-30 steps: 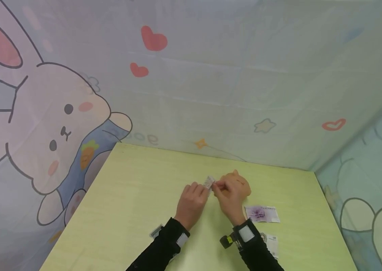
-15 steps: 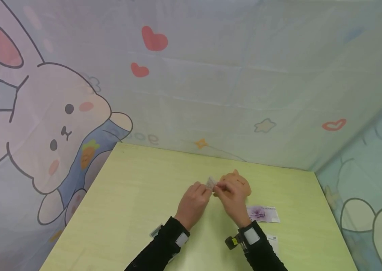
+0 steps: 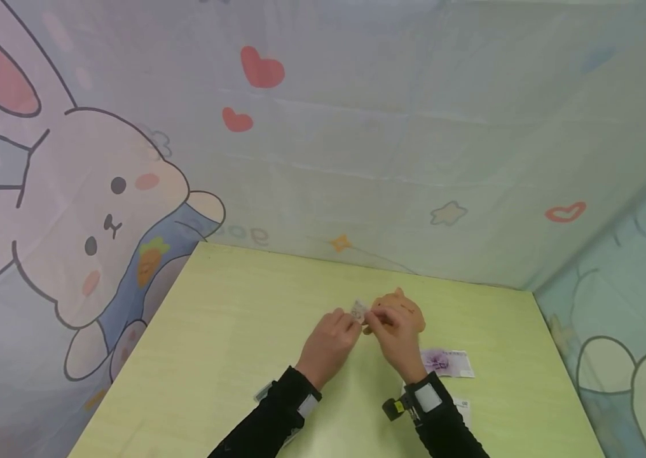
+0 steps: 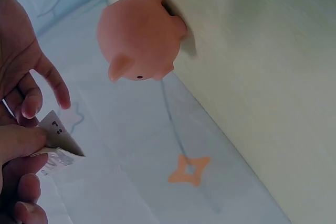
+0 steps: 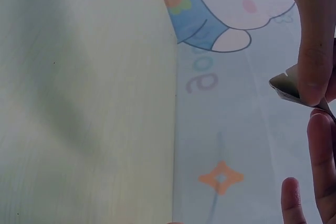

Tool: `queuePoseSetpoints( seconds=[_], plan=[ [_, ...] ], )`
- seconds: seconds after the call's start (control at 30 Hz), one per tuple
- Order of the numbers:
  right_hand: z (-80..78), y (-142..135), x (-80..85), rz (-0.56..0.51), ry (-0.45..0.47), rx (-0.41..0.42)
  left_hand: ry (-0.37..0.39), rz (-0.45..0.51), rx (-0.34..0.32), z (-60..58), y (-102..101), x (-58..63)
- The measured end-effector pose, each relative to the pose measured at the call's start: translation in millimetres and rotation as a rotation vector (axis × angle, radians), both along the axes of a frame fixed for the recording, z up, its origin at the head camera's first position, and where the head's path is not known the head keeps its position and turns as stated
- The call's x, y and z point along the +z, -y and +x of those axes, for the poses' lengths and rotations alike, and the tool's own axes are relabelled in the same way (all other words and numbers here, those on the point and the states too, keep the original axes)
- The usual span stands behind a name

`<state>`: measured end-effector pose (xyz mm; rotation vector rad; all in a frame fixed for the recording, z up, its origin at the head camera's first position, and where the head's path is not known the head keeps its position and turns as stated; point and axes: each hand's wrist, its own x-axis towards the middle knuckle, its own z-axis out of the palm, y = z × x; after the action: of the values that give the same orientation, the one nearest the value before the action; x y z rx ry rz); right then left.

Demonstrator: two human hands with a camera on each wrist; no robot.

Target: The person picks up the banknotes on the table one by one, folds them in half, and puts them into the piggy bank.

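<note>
A small folded banknote (image 3: 359, 310) is held up between both hands over the table's far middle. My left hand (image 3: 327, 350) pinches it, with the thumb lying on the folded paper in the left wrist view (image 4: 21, 142). From the other side my right hand (image 3: 396, 340) holds the note's edge at its fingertips, while one of its fingers sticks out straight. In the right wrist view the note (image 5: 286, 85) shows a pointed, creased corner, and fingers cover the rest. Just behind the right hand stands an orange-pink piggy bank (image 4: 139, 38), partly covered by that hand in the head view.
A purple banknote (image 3: 450, 364) lies flat right of the right wrist. Another pale note (image 3: 463, 408) is mostly under the right forearm. Part of a greyish paper (image 3: 263, 390) shows beside the left sleeve. A printed cloth wall (image 3: 323, 159) borders the yellow table (image 3: 231, 305).
Both hands have shifted slightly right with the folded banknote, and the right forearm has moved right over the pale note. The note's angle has changed a little. The piggy bank stays put.
</note>
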<state>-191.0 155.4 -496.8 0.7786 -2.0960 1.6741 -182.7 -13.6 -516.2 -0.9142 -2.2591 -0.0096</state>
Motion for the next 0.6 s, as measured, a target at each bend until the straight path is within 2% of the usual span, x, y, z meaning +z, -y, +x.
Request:
queuePoseSetpoints(
  seconds=[0.13,0.27,0.37,0.47,0.6],
  plan=[
    [-0.9,-1,0.6,-0.009,-0.033,-0.005,-0.037,0.067,-0.027,-0.3,-1,-2.1],
    [-4.6,-2,0.3,-0.033,-0.125,0.007,-0.037,0.233,-0.073,-3.2,2,-4.4],
    [-7.7,-4,1.8,-0.018,-0.21,-0.002,0.032,0.409,-0.109,-7.2,6,-5.2],
    [-11.8,-7,-0.4,0.024,-0.272,-0.036,0.145,0.578,-0.128,-11.7,10,-3.9],
    [-15.2,-12,-11.4,0.094,-0.252,-0.061,0.285,0.729,-0.145,-18.0,13,-0.4]
  ],
)
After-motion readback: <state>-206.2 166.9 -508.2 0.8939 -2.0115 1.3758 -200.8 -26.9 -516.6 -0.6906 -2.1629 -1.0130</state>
